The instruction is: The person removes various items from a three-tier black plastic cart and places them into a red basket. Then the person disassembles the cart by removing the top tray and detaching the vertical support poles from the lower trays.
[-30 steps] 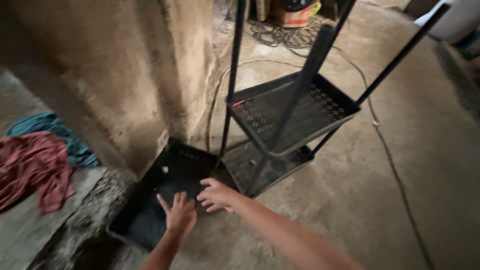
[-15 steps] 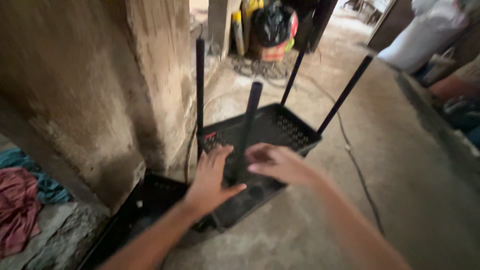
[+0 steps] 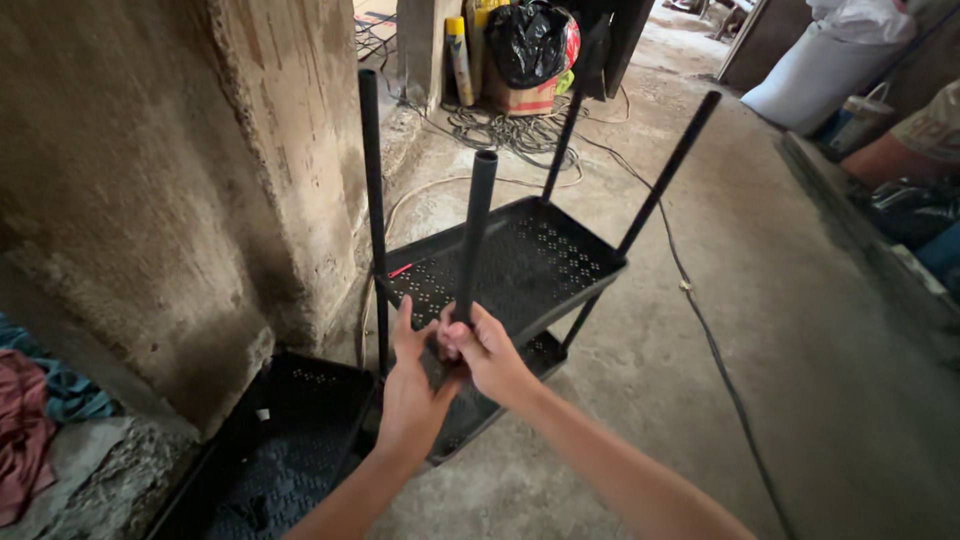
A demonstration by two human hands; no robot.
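A rough, stained concrete pillar (image 3: 200, 180) rises at the left above a dusty concrete floor (image 3: 800, 380). Black cables (image 3: 700, 310) trail across it to a tangle by a black bag (image 3: 530, 40) and cardboard box (image 3: 520, 98); crumpled cloths (image 3: 30, 420) lie far left

A rough concrete pillar (image 3: 290, 150) stands at the left, its face stained and crumbling toward the base. At the near left, a red cloth (image 3: 22, 430) lies on a low ledge with a blue cloth (image 3: 60, 392) just beside it. The concrete floor (image 3: 800, 330) spreads to the right, crossed by a thin black cable (image 3: 705, 330) that runs from far to near. A coil of cables (image 3: 505, 130) lies at the far middle, in front of a cardboard box (image 3: 520, 98) with a black plastic bag (image 3: 530, 42) on it. A yellow can (image 3: 458, 58) stands just left of the box. At the far right sits a large white sack (image 3: 820, 70); another person's arm (image 3: 895, 150) shows at the right edge.
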